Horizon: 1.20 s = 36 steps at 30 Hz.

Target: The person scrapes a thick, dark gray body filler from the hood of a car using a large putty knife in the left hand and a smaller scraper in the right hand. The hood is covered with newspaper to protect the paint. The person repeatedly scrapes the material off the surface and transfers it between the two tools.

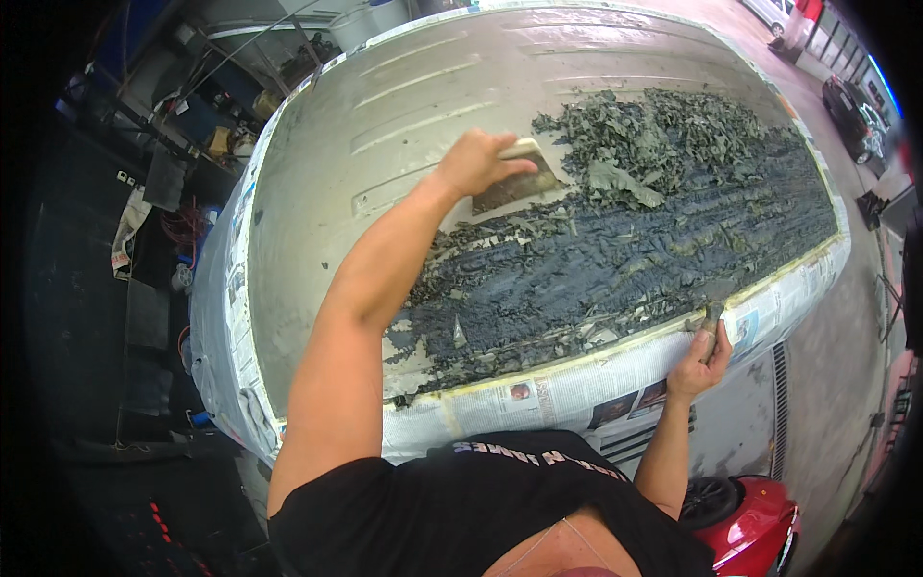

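Up on the ribbed panel (pixel 317 192), dark coating (pixel 586 258) is apparently being scraped, wide scraper (pixel 512 192) gripped in the left hand (pixel 471 165), small tool (pixel 711 316) pinched in the right hand (pixel 697 365), and a shallow angle's probably needed next.

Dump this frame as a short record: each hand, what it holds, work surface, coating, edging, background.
left_hand: left hand grips wide scraper, beside the flake pile
right_hand: right hand holds small tool at the panel's near edge
surface: large ridged panel, pale and mostly bare on the left and far side
coating: dark wrinkled layer across the near right
debris: loose flake pile toward the far right
edging: newspaper along the near edge
background: red car lower right, dark car upper right
blade_contact: cannot tell
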Each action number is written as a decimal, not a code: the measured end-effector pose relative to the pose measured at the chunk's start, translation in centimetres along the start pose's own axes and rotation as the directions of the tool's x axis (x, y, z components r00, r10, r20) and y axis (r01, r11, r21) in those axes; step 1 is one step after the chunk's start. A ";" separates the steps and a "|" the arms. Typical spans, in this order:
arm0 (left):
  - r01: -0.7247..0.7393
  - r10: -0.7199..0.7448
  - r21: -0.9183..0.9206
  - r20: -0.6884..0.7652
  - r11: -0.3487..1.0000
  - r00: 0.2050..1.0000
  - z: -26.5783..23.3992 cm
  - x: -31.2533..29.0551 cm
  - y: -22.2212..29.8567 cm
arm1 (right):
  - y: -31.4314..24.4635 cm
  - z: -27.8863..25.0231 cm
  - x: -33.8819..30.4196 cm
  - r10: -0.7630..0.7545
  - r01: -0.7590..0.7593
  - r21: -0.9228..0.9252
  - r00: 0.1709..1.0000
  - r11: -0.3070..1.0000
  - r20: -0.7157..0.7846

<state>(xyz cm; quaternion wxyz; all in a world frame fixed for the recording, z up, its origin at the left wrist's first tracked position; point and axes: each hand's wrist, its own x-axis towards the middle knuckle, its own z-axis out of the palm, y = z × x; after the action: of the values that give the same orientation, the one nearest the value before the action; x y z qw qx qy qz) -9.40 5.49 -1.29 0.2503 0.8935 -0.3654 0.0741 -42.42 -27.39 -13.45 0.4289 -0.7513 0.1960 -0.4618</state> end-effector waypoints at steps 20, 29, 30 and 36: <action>0.052 -0.055 -0.069 -0.040 0.996 0.998 -0.8 -0.2 -0.5 | 0.4 0.6 0.2 0.013 -0.013 -0.010 0.999 1.000 -0.041; 0.066 -0.064 -0.128 0.016 0.990 0.998 0.4 0.2 -0.7 | 0.3 0.6 0.2 -0.007 0.006 -0.012 1.000 1.000 -0.028; 0.035 -0.034 -0.097 0.016 0.995 0.999 0.8 0.0 -0.2 | 0.3 0.8 0.0 -0.004 0.004 -0.008 1.000 1.000 -0.028; 0.013 -0.016 -0.084 -0.039 0.996 0.999 0.9 1.2 1.9 | 0.3 0.7 0.2 0.006 -0.006 -0.001 0.999 1.000 -0.040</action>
<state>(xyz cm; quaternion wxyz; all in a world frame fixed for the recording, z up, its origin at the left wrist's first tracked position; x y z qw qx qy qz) -9.90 3.18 -0.96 0.2955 0.8831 -0.3568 0.0744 -41.68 -27.33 -13.71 0.4260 -0.7415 0.2069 -0.4752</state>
